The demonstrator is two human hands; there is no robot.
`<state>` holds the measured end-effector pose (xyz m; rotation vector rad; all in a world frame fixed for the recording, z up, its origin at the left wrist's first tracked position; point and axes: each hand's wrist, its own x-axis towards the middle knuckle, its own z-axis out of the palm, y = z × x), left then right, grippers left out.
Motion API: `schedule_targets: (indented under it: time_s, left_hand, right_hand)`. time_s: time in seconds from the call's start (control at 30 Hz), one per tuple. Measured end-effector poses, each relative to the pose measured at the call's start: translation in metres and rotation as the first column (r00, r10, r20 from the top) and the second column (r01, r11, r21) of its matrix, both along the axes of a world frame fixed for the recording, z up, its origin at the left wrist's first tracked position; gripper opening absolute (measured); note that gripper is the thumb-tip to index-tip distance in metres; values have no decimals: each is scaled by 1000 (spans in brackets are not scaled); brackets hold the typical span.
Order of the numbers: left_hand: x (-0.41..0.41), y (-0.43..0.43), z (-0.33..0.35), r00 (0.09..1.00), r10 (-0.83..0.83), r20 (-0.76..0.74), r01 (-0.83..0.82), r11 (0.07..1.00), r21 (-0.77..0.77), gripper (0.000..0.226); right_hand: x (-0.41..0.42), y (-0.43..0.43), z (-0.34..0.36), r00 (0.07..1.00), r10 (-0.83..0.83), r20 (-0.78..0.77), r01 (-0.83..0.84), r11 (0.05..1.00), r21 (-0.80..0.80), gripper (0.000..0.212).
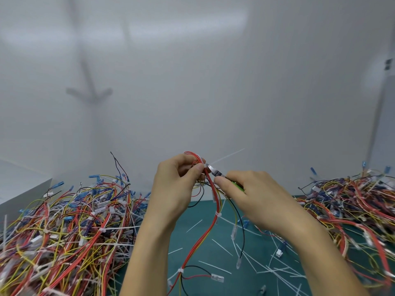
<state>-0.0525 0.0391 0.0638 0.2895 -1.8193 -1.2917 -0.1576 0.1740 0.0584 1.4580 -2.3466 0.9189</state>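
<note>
My left hand (175,186) is raised above the table and pinches the top of a wire harness (210,221) of red, yellow and black wires between thumb and fingers. A white cable tie (226,156) wraps the bundle there, its tail pointing up and right. My right hand (254,195) grips small cutters with a green handle (237,185); their metal jaws (213,169) sit against the tie right beside my left thumb. The rest of the harness hangs down to the green mat, tied at two lower spots.
A big heap of tied wire harnesses (64,231) covers the table's left, another heap (359,210) the right. Several cut white tie tails (267,265) litter the green mat (203,248) between them. A white wall stands close behind; a white box (19,189) sits far left.
</note>
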Motion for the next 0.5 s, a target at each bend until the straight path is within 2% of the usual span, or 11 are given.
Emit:
schedule_targets:
  time_s: [0.5]
  left_hand:
    - [-1, 2, 2, 1000, 9, -18, -10, 1000, -20, 20]
  right_hand:
    - [2, -1, 2, 999, 45, 23, -45, 999, -6, 60]
